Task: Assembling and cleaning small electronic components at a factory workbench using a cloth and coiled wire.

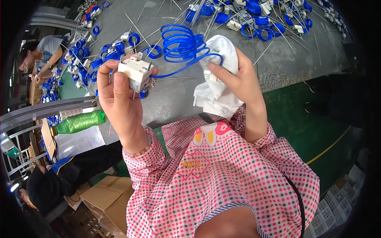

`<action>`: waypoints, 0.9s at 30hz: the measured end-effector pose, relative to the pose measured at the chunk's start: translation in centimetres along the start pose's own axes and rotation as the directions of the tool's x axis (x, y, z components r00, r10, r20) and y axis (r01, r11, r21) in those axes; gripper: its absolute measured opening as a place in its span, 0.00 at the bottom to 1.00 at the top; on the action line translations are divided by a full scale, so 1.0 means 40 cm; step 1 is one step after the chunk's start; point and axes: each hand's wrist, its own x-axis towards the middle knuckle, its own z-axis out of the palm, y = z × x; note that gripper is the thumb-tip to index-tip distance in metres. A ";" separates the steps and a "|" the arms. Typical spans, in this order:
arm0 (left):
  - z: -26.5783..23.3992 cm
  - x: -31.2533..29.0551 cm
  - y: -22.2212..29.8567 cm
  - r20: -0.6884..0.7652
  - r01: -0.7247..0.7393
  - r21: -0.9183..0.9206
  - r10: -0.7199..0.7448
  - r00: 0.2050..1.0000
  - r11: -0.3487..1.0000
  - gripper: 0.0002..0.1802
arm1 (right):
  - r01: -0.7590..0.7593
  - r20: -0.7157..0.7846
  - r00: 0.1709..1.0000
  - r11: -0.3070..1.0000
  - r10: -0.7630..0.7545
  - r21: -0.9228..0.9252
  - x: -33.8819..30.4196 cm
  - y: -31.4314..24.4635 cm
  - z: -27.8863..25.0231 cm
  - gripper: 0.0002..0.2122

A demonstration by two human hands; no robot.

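My left hand (121, 97) is closed around a capillary thermostat (135, 68), a white block with metal tabs and a metal bracket, held between thumb and fingers. From it a blue tube (178, 43) runs right and rises in loose coils above the table. My right hand (238, 81) grips a crumpled white cloth (222, 49), its thumb pressing on the cloth. The blue tube's far end reaches the cloth beside that thumb. Whether the tube's tip is wrapped inside the cloth is hidden.
The grey table (166, 101) carries many similar thermostats, with a pile (262, 23) at the far right and more at the left. Thin metal rods stick out among them. At left lies a green bottle (81, 122); cardboard boxes (105, 194) stand below. Other people work at left.
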 end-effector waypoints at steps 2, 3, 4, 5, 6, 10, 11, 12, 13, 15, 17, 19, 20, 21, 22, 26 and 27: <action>0.007 0.004 -0.006 -0.023 -0.077 0.138 0.081 0.996 0.987 0.15 | -0.020 0.015 1.000 1.000 0.020 -0.007 -0.003 -0.007 -0.002 0.14; 0.007 0.007 -0.008 -0.023 -0.076 0.137 0.079 0.997 0.988 0.15 | -0.040 0.028 0.999 0.999 0.041 -0.013 -0.004 -0.011 -0.003 0.14; 0.008 0.009 -0.008 -0.049 -0.076 0.122 0.083 0.995 0.990 0.15 | -0.041 0.027 0.999 0.999 0.041 -0.014 -0.005 -0.016 -0.003 0.14; 0.009 0.011 -0.009 -0.075 -0.077 0.108 0.085 0.994 0.991 0.15 | 0.013 0.080 0.997 0.994 -0.004 -0.112 -0.005 -0.022 -0.003 0.14; 0.009 0.014 -0.012 -0.074 -0.075 0.108 0.083 0.994 0.991 0.15 | 0.072 0.137 0.990 0.976 -0.045 -0.205 -0.005 -0.026 -0.003 0.13; 0.007 0.016 -0.020 -0.073 -0.051 0.113 0.060 0.996 0.992 0.17 | 0.056 0.071 0.996 0.994 -0.050 -0.092 -0.008 -0.028 0.006 0.12; 0.006 0.013 -0.019 -0.049 -0.032 0.093 0.037 0.998 0.995 0.18 | 0.056 0.057 0.997 0.995 -0.051 -0.080 -0.009 -0.022 0.005 0.12; 0.006 0.011 -0.019 -0.025 -0.012 0.074 0.014 1.000 0.997 0.19 | 0.055 0.044 0.998 0.996 -0.052 -0.068 -0.010 -0.018 0.003 0.12; 0.005 0.010 -0.021 -0.025 -0.011 0.074 0.013 1.000 0.997 0.19 | 0.054 0.044 0.998 0.996 -0.051 -0.068 -0.010 -0.018 0.002 0.12; 0.005 0.008 -0.031 0.059 -0.013 0.011 0.012 0.998 1.000 0.24 | 0.030 0.061 0.998 0.999 -0.028 -0.031 -0.011 -0.019 0.000 0.12; 0.013 0.003 -0.034 0.063 -0.011 0.024 0.010 0.998 1.000 0.25 | 0.010 0.044 0.999 1.000 -0.011 0.014 -0.014 -0.013 0.002 0.11; 0.020 0.002 -0.037 0.067 -0.010 0.037 0.008 0.998 0.999 0.27 | -0.007 0.028 1.000 0.998 0.006 0.059 -0.014 -0.013 0.004 0.11; 0.022 0.000 -0.037 0.088 -0.015 0.016 0.013 0.996 1.000 0.28 | -0.014 0.030 0.999 0.997 0.012 0.078 -0.015 -0.018 0.007 0.10; 0.023 -0.002 -0.038 0.109 -0.018 -0.005 0.019 0.994 1.000 0.28 | -0.020 0.032 0.999 0.995 0.017 0.097 -0.017 -0.023 0.010 0.10; 0.027 -0.005 -0.043 0.109 -0.020 -0.005 0.021 0.994 1.000 0.28 | -0.019 0.033 0.999 0.995 0.015 0.097 -0.019 -0.027 0.014 0.10; 0.044 -0.009 -0.064 0.096 -0.053 -0.059 0.058 0.994 0.997 0.28 | -0.071 0.058 0.996 0.990 0.064 0.119 -0.021 -0.026 0.021 0.10; 0.049 -0.009 -0.065 0.108 -0.059 -0.075 0.067 0.992 0.995 0.27 | -0.071 0.060 0.996 0.991 0.064 0.115 -0.021 -0.025 0.022 0.10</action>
